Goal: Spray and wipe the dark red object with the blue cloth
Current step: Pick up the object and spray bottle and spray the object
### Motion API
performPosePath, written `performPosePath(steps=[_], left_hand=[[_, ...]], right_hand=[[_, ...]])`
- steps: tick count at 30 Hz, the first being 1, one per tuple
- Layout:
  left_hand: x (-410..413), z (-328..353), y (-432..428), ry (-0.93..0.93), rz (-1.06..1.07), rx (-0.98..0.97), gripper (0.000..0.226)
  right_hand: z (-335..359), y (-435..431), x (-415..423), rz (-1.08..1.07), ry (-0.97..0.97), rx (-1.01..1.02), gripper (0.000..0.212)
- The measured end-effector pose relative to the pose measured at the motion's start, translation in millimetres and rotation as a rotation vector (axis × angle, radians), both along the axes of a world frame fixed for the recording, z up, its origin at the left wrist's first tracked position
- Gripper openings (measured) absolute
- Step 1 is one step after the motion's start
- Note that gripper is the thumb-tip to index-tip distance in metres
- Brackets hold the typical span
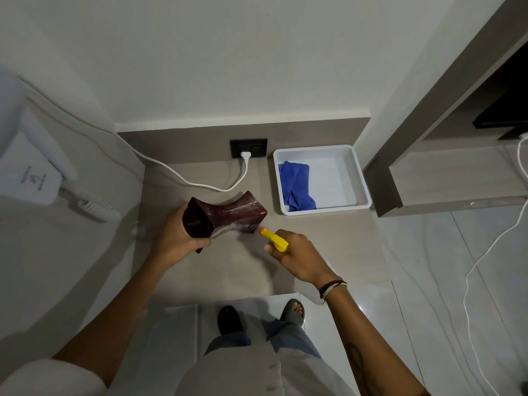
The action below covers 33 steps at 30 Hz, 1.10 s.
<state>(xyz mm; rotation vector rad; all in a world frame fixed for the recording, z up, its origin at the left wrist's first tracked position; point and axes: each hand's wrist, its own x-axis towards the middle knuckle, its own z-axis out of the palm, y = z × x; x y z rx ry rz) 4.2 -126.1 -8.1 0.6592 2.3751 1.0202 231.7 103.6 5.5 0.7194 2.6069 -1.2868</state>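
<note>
- Left hand (177,238) closed around one end of the dark red object (228,215), held tilted above the counter (228,264); likely to turn a side face toward the nozzle.
- Right hand (297,255) wrapped around yellow spray bottle (274,238), nozzle just beside the object's far end.
- Blue cloth (295,184) lies in white tray (363,184), near, for wiping afterwards.

We see soft, even indoor light with a slightly grey cast. Faint shadows fall on the worktop (228,270) beneath the hands. The floor (428,281) at lower right carries a mild sheen. Straight lines bow toward the frame edges, and the upper left corner looks blurred and washed out.
</note>
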Motion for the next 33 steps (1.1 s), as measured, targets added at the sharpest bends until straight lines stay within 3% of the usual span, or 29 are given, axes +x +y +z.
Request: performPosePath(steps=[3,5,10,18,22,26,27,29,33], left_hand=[[-1,0,5,-0.158,0.159,-0.006,0.067],[-2,1,6,-0.254,0.232,-0.002,0.065],[0,8,7,-0.352,0.307,-0.016,0.058],[0,12,7,-0.369,0.315,-0.008,0.030],[4,21,11,-0.368,0.305,-0.009,0.045],[-1,26,15,-0.294,0.257,-0.026,0.066],[-3,28,16,-0.264,0.226,-0.041,0.071],[-7,34,21,-0.191,0.136,-0.059,0.075],[-11,47,38,0.068,-0.123,-0.102,0.093]], right_hand=[[8,-6,-4,0.095,0.098,-0.145,0.009],[12,-13,-11,0.128,0.132,-0.160,0.028],[16,-20,-25,0.166,0.166,-0.032,0.043],[-4,-2,-18,0.089,-0.041,0.181,0.035],[-10,17,-4,0.043,-0.151,0.184,0.038],[-2,45,5,-0.086,-0.081,0.107,0.019],[2,55,7,-0.105,-0.044,0.069,0.020],[14,74,8,-0.085,0.028,0.019,0.043],[31,114,-4,-0.218,0.100,0.093,0.048]])
